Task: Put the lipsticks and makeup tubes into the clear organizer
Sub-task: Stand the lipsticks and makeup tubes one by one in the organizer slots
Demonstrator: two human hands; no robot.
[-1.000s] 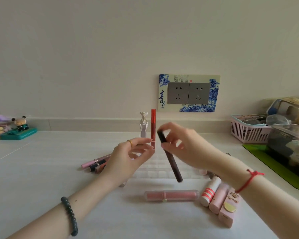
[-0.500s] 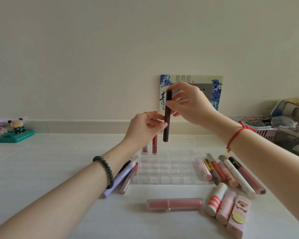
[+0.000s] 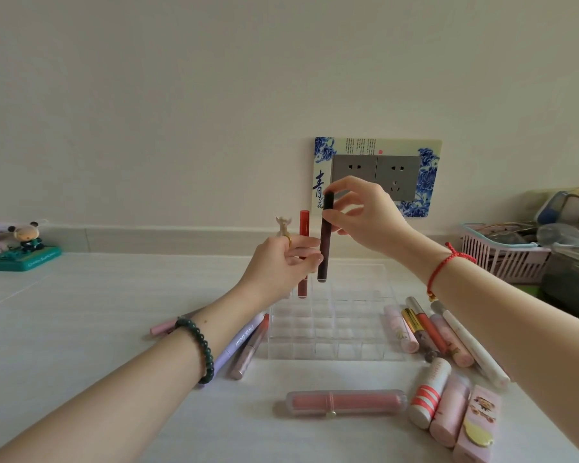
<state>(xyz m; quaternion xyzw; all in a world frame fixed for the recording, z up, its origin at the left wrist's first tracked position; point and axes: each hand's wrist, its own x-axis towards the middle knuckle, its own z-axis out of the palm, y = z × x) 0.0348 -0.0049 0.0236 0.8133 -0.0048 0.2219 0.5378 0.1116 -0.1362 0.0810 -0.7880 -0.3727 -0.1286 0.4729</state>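
A clear gridded organizer [image 3: 348, 342] stands at the table's middle. A red tube [image 3: 303, 225] and a tube with a figurine cap [image 3: 283, 224] stand upright in its far left cells. My right hand [image 3: 365, 215] pinches the top of a dark maroon tube [image 3: 325, 248], held upright over the organizer's back row. My left hand [image 3: 281, 265] touches that tube's lower part with its fingertips. Several pink, white and gold tubes [image 3: 445, 335] lie right of the organizer. A purple tube [image 3: 238, 342] and others lie to its left. A pink tube in a clear case [image 3: 345, 402] lies in front.
A pink basket [image 3: 502, 259] and dark containers [image 3: 572, 279] crowd the right edge. A figurine on a teal box [image 3: 25, 248] sits far left. A wall socket with a blue-white frame [image 3: 378, 175] is behind the organizer. Striped and pink lipsticks [image 3: 448, 402] lie front right.
The dark tube went from tilted low in front of the organizer to upright above its back row. Both hands rose and moved away from me with it.
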